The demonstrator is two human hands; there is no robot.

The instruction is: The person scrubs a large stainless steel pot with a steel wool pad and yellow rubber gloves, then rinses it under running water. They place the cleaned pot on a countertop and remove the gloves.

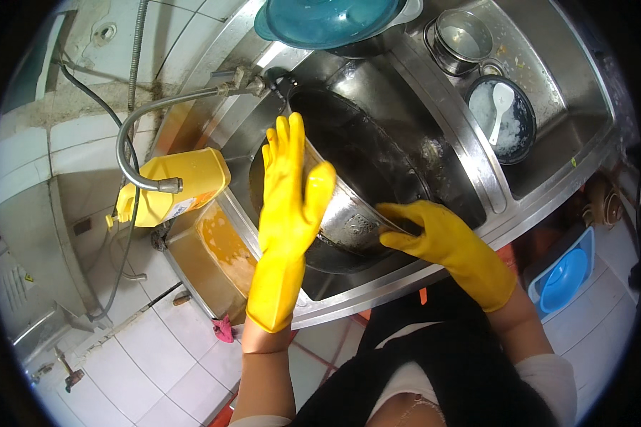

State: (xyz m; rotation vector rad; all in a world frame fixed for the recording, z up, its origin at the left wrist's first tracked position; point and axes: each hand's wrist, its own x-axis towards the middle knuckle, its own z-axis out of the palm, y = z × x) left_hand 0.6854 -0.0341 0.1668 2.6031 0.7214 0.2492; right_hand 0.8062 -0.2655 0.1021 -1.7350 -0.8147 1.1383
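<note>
Yellow rubber gloves cover both my hands. A large stainless steel pot (345, 213) tilts inside the left sink basin (445, 153), its dark, wet-looking inside facing up and right. My right hand (438, 235) is closed over the pot's near right rim, the thumb and fingers on either side of the edge. Along the pot's left side rises my left hand (288, 192), fingers stretched out and thumb apart, holding nothing. Whether its palm touches the pot, I cannot tell. Another dark, round vessel seems to lie under the pot, mostly hidden.
A curved metal tap (124, 146) reaches left over a yellow jug (192, 178). A teal pot lid (327, 21) sits at the far edge. The right basin holds stacked metal pots (463, 35) and a black bowl (523, 132) with a white spoon (502, 99). Blue tubs (566, 277) stand lower right.
</note>
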